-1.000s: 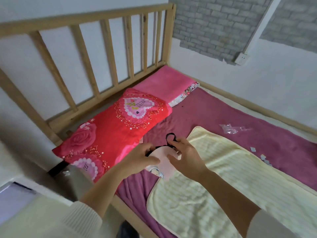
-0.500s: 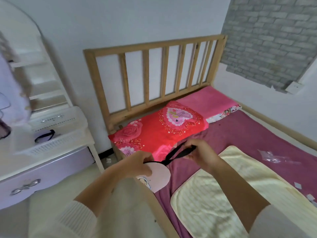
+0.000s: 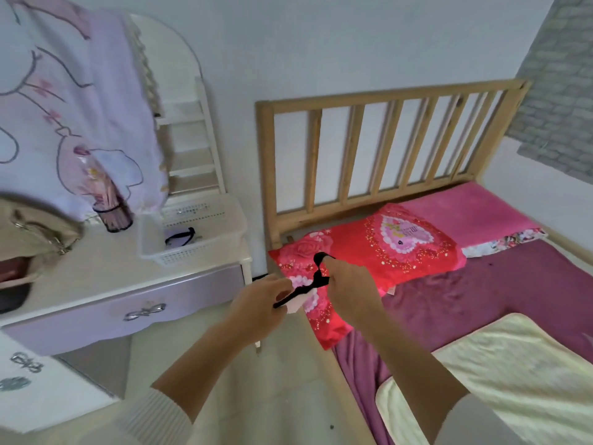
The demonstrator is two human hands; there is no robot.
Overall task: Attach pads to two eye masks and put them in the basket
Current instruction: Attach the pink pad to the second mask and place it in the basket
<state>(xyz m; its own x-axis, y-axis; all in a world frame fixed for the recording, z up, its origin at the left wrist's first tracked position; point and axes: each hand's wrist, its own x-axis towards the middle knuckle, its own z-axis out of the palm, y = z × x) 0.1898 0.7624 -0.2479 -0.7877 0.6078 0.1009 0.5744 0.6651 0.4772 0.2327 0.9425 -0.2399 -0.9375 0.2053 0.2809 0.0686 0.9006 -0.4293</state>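
Observation:
Both my hands hold a pale pink eye mask point(image 3: 296, 304) with a black strap point(image 3: 317, 277) in the air above the bed's left edge. My left hand point(image 3: 256, 308) grips the mask body and lower strap end. My right hand point(image 3: 348, 289) pinches the strap's upper part, which loops above my fingers. A white perforated basket point(image 3: 192, 252) stands on the dresser to the left. Inside it lies another eye mask point(image 3: 179, 239) with a black strap.
A white and lilac dresser point(image 3: 128, 300) stands left of the wooden bed headboard point(image 3: 385, 149). A red pillow point(image 3: 369, 258), a pink pillow point(image 3: 465, 210) and a yellow towel point(image 3: 497, 374) lie on the purple sheet. A beige bag point(image 3: 35, 236) and a draped cloth point(image 3: 70, 107) sit at the far left.
My view has swung left from the bed toward the dresser and basket. Both hands have carried the mask leftward off the towel to the bed's edge, with the strap pulled out.

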